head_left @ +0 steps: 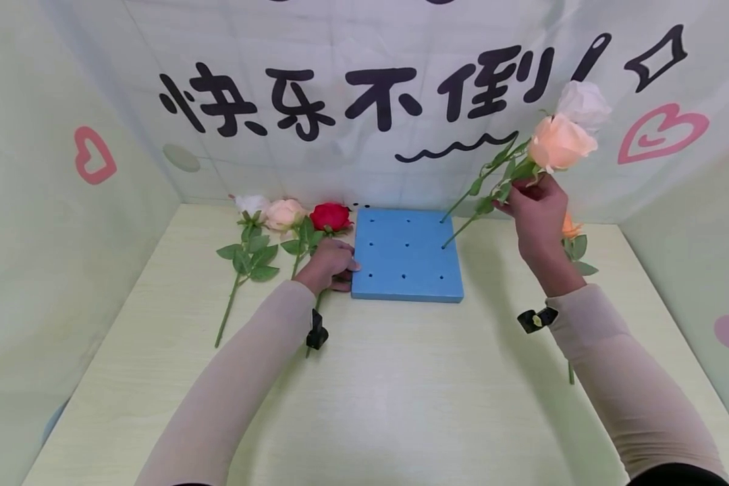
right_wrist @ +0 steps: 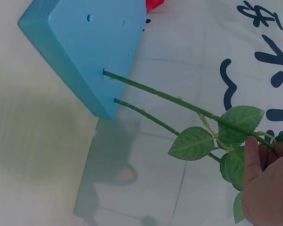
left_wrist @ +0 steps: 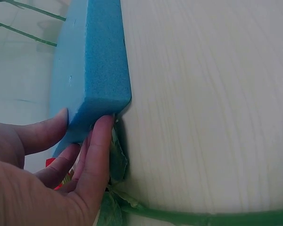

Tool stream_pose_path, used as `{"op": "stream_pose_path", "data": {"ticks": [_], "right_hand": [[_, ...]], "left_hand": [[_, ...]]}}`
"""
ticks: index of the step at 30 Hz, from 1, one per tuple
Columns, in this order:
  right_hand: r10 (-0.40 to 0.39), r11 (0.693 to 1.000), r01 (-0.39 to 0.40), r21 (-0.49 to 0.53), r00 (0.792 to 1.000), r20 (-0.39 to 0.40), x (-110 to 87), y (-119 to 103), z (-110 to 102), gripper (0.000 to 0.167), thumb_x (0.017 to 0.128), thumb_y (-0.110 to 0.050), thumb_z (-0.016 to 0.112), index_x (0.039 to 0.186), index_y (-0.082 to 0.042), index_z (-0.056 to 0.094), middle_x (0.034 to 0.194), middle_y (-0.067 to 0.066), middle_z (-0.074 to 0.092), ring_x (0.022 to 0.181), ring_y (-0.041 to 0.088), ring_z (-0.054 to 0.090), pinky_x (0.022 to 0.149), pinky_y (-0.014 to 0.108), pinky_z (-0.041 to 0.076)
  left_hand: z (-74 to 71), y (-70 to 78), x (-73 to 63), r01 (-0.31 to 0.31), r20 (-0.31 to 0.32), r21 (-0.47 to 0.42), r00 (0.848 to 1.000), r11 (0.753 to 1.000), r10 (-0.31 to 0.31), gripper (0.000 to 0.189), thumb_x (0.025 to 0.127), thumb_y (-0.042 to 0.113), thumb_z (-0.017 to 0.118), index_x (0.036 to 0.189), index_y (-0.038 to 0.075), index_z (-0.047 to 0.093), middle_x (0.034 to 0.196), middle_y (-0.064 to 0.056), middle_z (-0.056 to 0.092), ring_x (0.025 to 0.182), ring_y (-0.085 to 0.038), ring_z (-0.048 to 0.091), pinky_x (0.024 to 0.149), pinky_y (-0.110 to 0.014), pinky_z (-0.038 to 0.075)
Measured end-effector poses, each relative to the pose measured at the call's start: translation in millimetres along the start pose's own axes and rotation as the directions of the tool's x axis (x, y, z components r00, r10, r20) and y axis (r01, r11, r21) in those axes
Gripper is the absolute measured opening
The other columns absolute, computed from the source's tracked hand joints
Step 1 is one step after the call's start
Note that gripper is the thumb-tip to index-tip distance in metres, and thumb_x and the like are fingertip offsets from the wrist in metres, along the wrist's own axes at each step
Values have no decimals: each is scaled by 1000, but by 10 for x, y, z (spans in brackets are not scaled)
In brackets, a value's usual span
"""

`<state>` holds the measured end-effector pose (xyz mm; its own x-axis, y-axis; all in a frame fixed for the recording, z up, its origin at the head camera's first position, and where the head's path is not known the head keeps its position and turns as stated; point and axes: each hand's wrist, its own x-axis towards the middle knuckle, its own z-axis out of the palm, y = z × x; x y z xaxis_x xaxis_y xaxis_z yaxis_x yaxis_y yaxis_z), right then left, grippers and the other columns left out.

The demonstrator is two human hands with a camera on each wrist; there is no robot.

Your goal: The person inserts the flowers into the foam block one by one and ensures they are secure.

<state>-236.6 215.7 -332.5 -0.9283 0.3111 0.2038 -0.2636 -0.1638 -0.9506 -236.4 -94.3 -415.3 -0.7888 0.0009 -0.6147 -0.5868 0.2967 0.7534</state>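
Up at the head, one view looks forward and down over the desk (head_left: pixel 413 378); both wrist views peer closely at the same blue block (head_left: pixel 389 260).

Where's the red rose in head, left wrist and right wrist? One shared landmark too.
Head: red rose left of centre, by the upper left corner of the blue block.
Left wrist: red slivers at lower left, mostly hidden by the left hand.
Right wrist: red sliver at top edge, just right of centre.
Shared landmark: the blue block.
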Motion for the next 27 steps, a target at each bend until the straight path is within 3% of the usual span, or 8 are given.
{"op": "stream_pose_path", "data": {"ticks": [14,20,27], "right_hand": [[-26,993,27,-117,1000,8,-30,67,16,11,86,1,63,86,-7,56,86,6,62,77,14,65,67,26,59],[-31,992,32,-124,999,12,-31,68,39,10,85,2,63,88,-7,59,86,6,60,78,14,64,67,25,59],[-30,978,35,-206,999,25,-27,74,93,12,86,-1,63,84,-9,55,81,3,56,75,13,62,65,21,57]], "left_hand": [[32,26,-22,2,3,3,1000,1000,-2,54,92,2,64,142,12,47,103,-13,53,88,-24,54,82,-43,57],[26,39,-18,10,6,-1,1000,1000,-10,56,92,2,64,144,13,46,105,-14,54,89,-24,55,81,-42,58],[16,41,-23,18,-3,-8,1000,1000,-18,54,92,1,63,143,11,47,105,-14,55,89,-25,56,79,-41,58]]}}
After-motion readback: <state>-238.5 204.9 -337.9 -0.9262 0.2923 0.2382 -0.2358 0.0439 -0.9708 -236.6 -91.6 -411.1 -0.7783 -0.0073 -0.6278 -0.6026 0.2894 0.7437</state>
